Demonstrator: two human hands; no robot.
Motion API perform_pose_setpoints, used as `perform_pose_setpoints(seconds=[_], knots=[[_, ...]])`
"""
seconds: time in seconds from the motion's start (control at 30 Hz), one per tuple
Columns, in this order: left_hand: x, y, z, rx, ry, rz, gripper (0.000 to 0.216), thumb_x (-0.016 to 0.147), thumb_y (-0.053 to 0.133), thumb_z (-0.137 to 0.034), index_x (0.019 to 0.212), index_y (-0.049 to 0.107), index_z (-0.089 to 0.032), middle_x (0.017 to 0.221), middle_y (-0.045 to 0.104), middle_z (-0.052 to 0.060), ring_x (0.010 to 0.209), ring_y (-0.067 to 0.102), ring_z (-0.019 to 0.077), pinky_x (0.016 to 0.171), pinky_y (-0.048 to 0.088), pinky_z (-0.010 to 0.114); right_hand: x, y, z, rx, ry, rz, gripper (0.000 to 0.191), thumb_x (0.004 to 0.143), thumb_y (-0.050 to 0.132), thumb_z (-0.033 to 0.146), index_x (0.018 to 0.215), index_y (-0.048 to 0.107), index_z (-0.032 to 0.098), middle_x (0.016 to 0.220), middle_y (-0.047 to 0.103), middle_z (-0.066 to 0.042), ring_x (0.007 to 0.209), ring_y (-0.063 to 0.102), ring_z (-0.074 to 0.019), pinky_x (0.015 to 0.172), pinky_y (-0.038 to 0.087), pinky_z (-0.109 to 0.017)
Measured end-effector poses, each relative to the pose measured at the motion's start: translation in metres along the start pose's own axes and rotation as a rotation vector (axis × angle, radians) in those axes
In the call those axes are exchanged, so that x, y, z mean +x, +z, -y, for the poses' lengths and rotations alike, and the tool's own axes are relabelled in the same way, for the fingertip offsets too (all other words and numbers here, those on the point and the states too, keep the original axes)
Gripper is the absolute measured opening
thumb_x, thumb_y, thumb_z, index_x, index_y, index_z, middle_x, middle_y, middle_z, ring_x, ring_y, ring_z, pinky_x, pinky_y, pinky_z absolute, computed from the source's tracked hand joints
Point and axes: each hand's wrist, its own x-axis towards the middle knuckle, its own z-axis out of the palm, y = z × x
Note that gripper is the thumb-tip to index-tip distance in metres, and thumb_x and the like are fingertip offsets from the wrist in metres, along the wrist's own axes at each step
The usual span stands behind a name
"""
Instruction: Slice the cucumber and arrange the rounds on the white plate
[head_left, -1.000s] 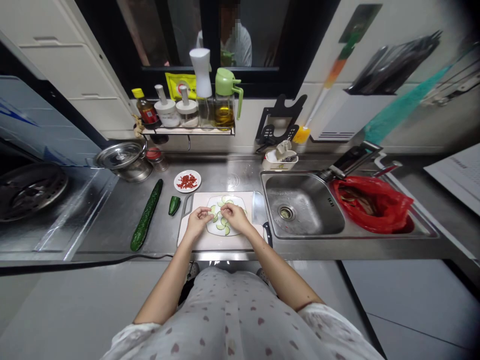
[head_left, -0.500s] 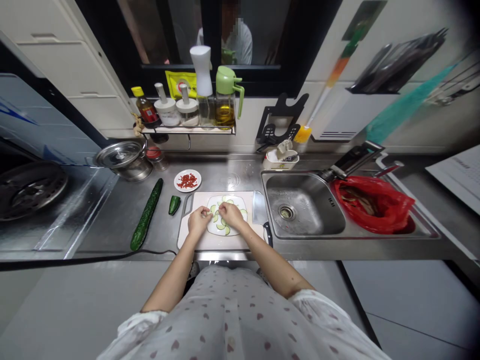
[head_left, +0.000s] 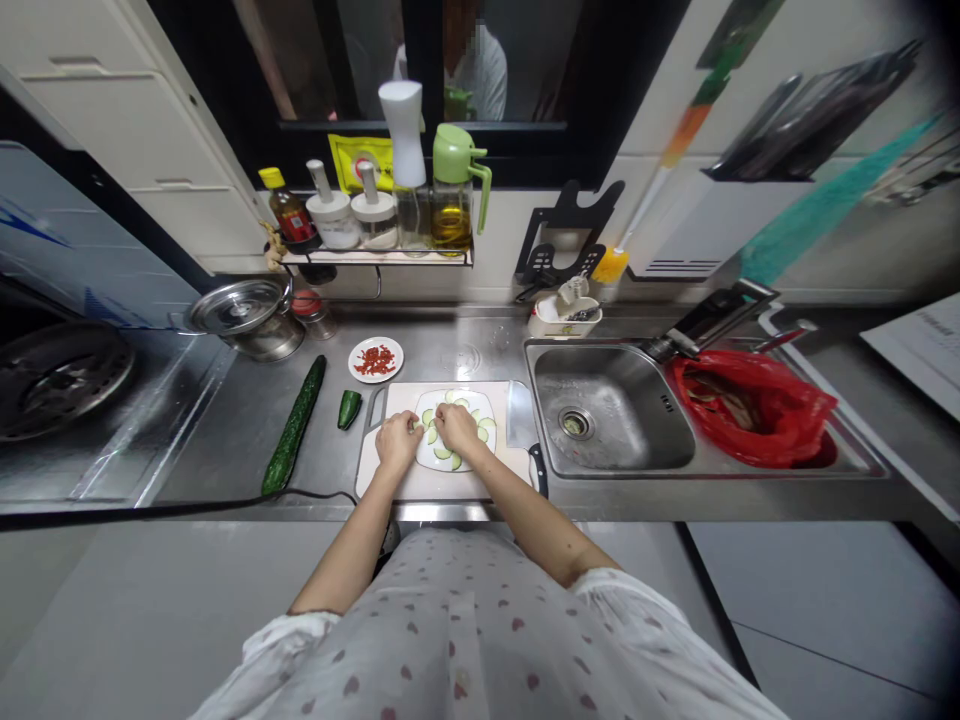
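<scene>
On the cutting board [head_left: 409, 487] lies a white plate [head_left: 427, 461] with cucumber slices [head_left: 442, 454] laid out on it. My right hand [head_left: 457, 431] reaches over the plate, its fingertips pinched together on what looks like a cucumber slice. At the plate's left edge, my left hand [head_left: 397, 441] is closed, with a bit of pale green cucumber showing at its fingertips. A cleaver [head_left: 520, 415] rests along the board's right side. Left of the board are a short cucumber piece [head_left: 349, 409] and a whole cucumber [head_left: 295, 428].
Behind the board sits a small dish of chopped red pepper [head_left: 375, 358]. To the right is a steel sink [head_left: 615, 400], with a red plastic bag [head_left: 757, 415] beside it. A lidded pot [head_left: 259, 325] stands back left, under a rack of seasonings [head_left: 375, 257]. A black cord [head_left: 225, 505] runs along the front edge.
My right hand has shifted slightly left over the plate, and its fingers look more bunched. My left hand stays beside the plate. The view has moved a little.
</scene>
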Motion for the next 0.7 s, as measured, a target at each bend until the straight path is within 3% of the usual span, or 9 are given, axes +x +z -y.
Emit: perform_pose_setpoints(seconds=[0.4,0.7], knots=[[0.0008,0.0031,0.0031,-0.005,0.007,0.007,0.02,0.079,0.057,-0.035,0.094,0.067,-0.026,0.096,0.065,0.005,0.095,0.056,0.0234,0.076,0.039,0.032,-0.0001,0.002,0.003,-0.121,-0.044,0.0,0.024,0.092,0.044,0.02,0.109,0.061,0.016,0.11,0.059,-0.014,0.106,0.048,-0.0241,0.079,0.04,-0.03],[-0.0002,0.0041,-0.0006,-0.02,0.049,-0.063,0.019,0.077,0.061,-0.033,0.092,0.069,-0.025,0.105,0.059,0.007,0.104,0.05,0.0266,0.088,0.039,0.035,-0.0072,0.0025,-0.0003,-0.095,-0.08,-0.029,0.026,0.096,0.039,0.025,0.109,0.061,0.019,0.108,0.059,-0.011,0.105,0.046,-0.0225,0.078,0.039,-0.029]])
